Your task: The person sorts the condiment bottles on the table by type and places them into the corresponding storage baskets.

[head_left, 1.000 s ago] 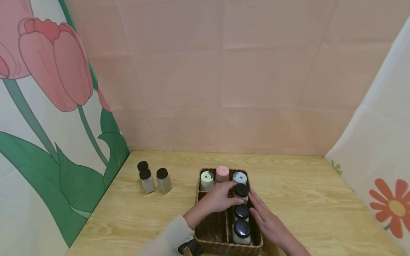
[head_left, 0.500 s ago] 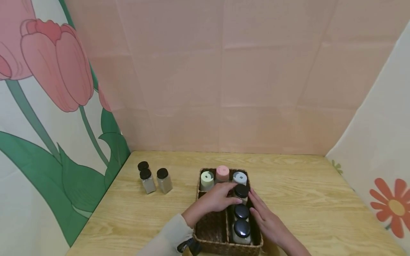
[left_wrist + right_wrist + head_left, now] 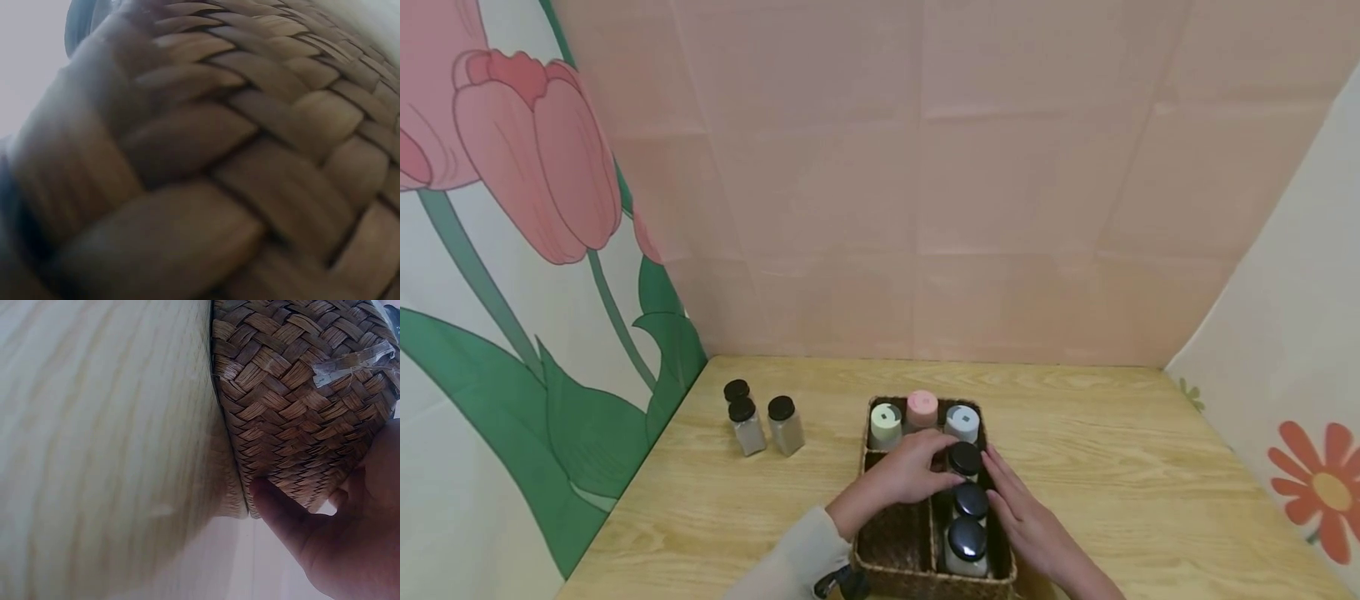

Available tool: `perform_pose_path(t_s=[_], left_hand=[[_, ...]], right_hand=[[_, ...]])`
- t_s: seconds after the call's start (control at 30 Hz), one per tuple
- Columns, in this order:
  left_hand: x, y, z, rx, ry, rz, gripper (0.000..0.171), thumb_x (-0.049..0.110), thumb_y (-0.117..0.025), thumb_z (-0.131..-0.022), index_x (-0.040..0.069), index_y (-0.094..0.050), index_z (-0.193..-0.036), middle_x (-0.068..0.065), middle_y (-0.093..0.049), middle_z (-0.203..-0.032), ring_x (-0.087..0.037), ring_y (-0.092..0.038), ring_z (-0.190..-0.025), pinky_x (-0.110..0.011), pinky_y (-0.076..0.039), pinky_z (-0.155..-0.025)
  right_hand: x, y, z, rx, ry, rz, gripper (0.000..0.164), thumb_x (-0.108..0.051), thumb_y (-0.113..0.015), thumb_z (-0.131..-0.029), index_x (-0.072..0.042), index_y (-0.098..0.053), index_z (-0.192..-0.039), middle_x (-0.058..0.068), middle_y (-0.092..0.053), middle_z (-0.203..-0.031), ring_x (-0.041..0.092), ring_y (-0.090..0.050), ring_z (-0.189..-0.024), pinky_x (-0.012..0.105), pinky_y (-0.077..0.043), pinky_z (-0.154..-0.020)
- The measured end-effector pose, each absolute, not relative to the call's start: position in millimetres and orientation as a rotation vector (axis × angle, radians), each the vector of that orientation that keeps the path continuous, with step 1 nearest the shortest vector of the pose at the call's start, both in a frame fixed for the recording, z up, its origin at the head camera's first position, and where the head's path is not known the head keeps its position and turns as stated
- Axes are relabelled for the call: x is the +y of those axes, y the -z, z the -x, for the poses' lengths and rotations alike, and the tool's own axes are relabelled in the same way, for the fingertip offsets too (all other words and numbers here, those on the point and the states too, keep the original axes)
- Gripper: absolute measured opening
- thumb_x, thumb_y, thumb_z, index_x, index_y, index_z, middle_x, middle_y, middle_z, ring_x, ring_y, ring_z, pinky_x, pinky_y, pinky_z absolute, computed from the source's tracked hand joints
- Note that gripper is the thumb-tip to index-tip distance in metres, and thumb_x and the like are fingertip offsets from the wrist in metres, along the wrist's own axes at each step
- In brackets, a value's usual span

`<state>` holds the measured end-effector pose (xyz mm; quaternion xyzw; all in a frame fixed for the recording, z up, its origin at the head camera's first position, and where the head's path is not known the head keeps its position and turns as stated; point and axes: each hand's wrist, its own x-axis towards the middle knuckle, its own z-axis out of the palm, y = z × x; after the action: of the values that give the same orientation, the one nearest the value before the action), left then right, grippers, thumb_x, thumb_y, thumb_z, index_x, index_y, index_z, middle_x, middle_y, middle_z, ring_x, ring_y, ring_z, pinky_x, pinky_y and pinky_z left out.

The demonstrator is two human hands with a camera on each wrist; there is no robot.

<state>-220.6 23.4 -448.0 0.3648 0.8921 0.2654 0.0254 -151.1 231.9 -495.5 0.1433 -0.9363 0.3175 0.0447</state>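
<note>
A brown woven basket [image 3: 934, 575] with compartments stands near the table's front. My left hand [image 3: 910, 471] reaches over it and holds a black-capped jar [image 3: 964, 458] between thumb and fingers, in the right compartment. Two more dark-capped jars, a middle one [image 3: 971, 502] and a front one [image 3: 967, 542], line up nearer me. My right hand [image 3: 1033, 525] lies along the basket's right side, fingers fairly straight; in the right wrist view its fingers [image 3: 281, 515] touch the woven outer wall [image 3: 300, 400]. The left wrist view is filled by blurred weave [image 3: 250, 144].
At the basket's back are bottles with a pale green cap [image 3: 886, 418], a pink cap [image 3: 922, 407] and a pale blue cap [image 3: 962, 421]. Three black-capped jars, one at the front [image 3: 748, 429] and one to the right [image 3: 786, 427], stand on the table's left.
The black-capped jar in my left hand has moved slightly down and toward me in the basket. The middle jar has shifted a little to the right. My right hand has stayed nearly still.
</note>
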Motion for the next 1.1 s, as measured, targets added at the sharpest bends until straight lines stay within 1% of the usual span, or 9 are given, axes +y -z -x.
perform_pose_path(t_s=[0.23,0.33,0.4,0.47,0.67,0.8,0.9,1.0,1.1], left_hand=[[26,448,216,2.755,-0.803,-1.129,0.036,0.033,-0.064,-0.088,0.023,-0.058,-0.123,0.009,-0.057,-0.113,-0.004,-0.053,-0.104,-0.02,-0.047,-0.083],[26,449,214,2.784,-0.782,-1.145,0.032,0.03,-0.062,-0.09,0.022,-0.06,-0.121,0.008,-0.057,-0.115,-0.004,-0.053,-0.107,-0.02,-0.047,-0.086],[26,449,214,2.802,-0.769,-1.142,0.031,0.03,-0.062,-0.09,0.022,-0.061,-0.12,0.009,-0.057,-0.115,-0.003,-0.053,-0.108,-0.02,-0.047,-0.086],[27,449,214,2.823,-0.762,-1.143,0.03,0.031,-0.062,-0.089,0.021,-0.062,-0.118,0.009,-0.057,-0.115,-0.003,-0.053,-0.107,-0.019,-0.047,-0.086],[29,449,211,2.856,-0.725,-1.097,0.031,0.03,-0.066,-0.087,0.021,-0.062,-0.116,0.008,-0.056,-0.115,-0.003,-0.053,-0.104,-0.017,-0.047,-0.082],[27,447,208,2.849,-0.709,-1.073,0.033,0.028,-0.064,-0.089,0.021,-0.06,-0.12,0.007,-0.054,-0.121,-0.005,-0.053,-0.109,-0.02,-0.048,-0.085],[24,446,207,2.849,-0.699,-1.038,0.034,0.025,-0.061,-0.091,0.02,-0.058,-0.125,0.005,-0.052,-0.127,-0.007,-0.051,-0.114,-0.022,-0.047,-0.09],[22,445,207,2.857,-0.684,-1.01,0.037,0.024,-0.061,-0.091,0.018,-0.056,-0.128,0.004,-0.051,-0.13,-0.008,-0.05,-0.117,-0.024,-0.046,-0.093],[21,443,206,2.865,-0.661,-1.006,0.04,0.025,-0.061,-0.091,0.017,-0.055,-0.13,0.003,-0.05,-0.131,-0.008,-0.049,-0.118,-0.024,-0.045,-0.094]], right_hand=[[233,495,152,-2.881,-0.965,-0.434,0.052,-0.037,-0.031,-0.102,-0.017,-0.024,-0.149,0.002,-0.016,-0.156,0.025,-0.022,-0.139,0.049,-0.029,-0.106],[234,496,153,-2.842,-0.953,-0.466,0.051,-0.036,-0.032,-0.102,-0.02,-0.024,-0.149,0.003,-0.019,-0.155,0.025,-0.025,-0.137,0.029,-0.03,-0.108],[234,497,153,-2.813,-0.947,-0.485,0.05,-0.034,-0.034,-0.102,-0.022,-0.024,-0.149,0.003,-0.02,-0.155,0.025,-0.027,-0.136,0.015,-0.025,-0.105],[235,497,154,-2.796,-0.933,-0.492,0.049,-0.032,-0.036,-0.102,-0.026,-0.023,-0.149,0.003,-0.021,-0.155,0.024,-0.028,-0.135,0.009,-0.021,-0.102],[235,498,155,-2.812,-0.891,-0.479,0.049,-0.03,-0.036,-0.102,-0.024,-0.025,-0.149,0.003,-0.02,-0.155,0.024,-0.028,-0.136,0.042,-0.033,-0.103],[235,498,155,-2.844,-0.904,-0.466,0.05,-0.033,-0.033,-0.102,-0.019,-0.025,-0.149,0.003,-0.019,-0.156,0.024,-0.025,-0.137,0.045,-0.03,-0.103],[235,498,155,-2.859,-0.911,-0.454,0.051,-0.036,-0.031,-0.102,-0.019,-0.024,-0.149,0.001,-0.017,-0.156,0.024,-0.024,-0.138,0.036,-0.024,-0.106],[235,498,155,-2.841,-0.946,-0.466,0.05,-0.034,-0.032,-0.102,-0.018,-0.024,-0.149,0.002,-0.017,-0.156,0.026,-0.024,-0.138,0.014,-0.014,-0.106],[234,498,154,-2.809,-0.98,-0.489,0.049,-0.03,-0.034,-0.102,-0.015,-0.026,-0.149,0.005,-0.018,-0.155,0.03,-0.024,-0.138,-0.003,-0.003,-0.096]])
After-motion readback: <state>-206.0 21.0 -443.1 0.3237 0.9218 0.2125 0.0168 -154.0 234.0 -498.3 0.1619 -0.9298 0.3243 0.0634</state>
